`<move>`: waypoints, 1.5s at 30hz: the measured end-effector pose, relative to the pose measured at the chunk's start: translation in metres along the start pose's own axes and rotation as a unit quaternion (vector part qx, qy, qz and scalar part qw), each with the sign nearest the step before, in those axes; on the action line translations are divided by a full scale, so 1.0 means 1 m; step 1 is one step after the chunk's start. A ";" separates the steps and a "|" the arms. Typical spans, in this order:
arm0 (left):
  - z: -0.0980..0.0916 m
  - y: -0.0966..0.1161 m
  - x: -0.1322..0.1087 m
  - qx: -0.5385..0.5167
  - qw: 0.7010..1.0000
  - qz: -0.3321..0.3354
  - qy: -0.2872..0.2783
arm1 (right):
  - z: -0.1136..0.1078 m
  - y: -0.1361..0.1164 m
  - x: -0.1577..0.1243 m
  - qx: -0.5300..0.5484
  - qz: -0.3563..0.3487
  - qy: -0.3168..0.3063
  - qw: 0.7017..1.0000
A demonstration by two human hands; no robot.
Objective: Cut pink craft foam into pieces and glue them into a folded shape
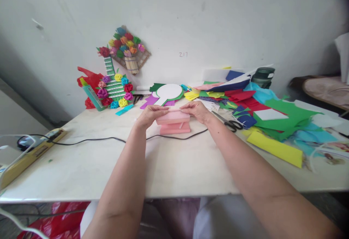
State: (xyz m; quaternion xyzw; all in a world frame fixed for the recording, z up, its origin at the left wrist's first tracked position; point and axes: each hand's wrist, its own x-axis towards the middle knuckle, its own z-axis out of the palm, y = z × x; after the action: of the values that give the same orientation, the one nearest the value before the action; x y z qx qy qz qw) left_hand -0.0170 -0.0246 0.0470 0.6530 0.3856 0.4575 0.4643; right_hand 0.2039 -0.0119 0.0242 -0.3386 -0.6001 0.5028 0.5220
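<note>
My left hand [152, 115] pinches the left end of the top edge of a light pink paper strip [173, 118]. At the right end of that edge, my right hand [196, 111] holds it between thumb and fingers. The strip is stretched between both hands, just above the table. Below it lies a darker pink piece of paper [174, 128], partly covered by the strip. Behind my hands is a white round-headed cutout with a green border [169, 92]. A pair of black-handled scissors [231, 124] rests to the right of my right hand.
A black cable [109, 138] crosses the table to a power strip [35, 151]. At right are heaped coloured sheets [289, 115] and a folded yellow piece [275, 148]. Paper-flower crafts [116, 88] and a glue bottle [92, 95] stand back left; a dark jar [263, 77] stands back right.
</note>
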 end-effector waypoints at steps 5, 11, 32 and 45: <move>0.000 0.000 0.000 -0.005 1.000 -0.011 0.003 | 0.000 0.001 0.000 -0.007 0.004 -0.003 1.000; -0.001 -0.004 0.002 -0.029 0.999 -0.021 0.003 | -0.002 0.007 0.003 -0.030 -0.001 -0.010 0.999; 0.003 -0.009 0.005 0.065 0.998 0.013 0.018 | 0.002 0.004 -0.001 -0.083 -0.035 -0.006 0.996; 0.009 -0.015 0.009 0.089 0.996 0.023 0.012 | 0.006 -0.002 -0.003 -0.190 -0.028 -0.007 0.981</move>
State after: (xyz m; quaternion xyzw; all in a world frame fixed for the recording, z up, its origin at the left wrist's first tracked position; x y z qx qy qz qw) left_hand -0.0069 -0.0147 0.0334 0.6949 0.4148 0.4398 0.3893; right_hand 0.1988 -0.0170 0.0251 -0.4113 -0.6973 0.3675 0.4577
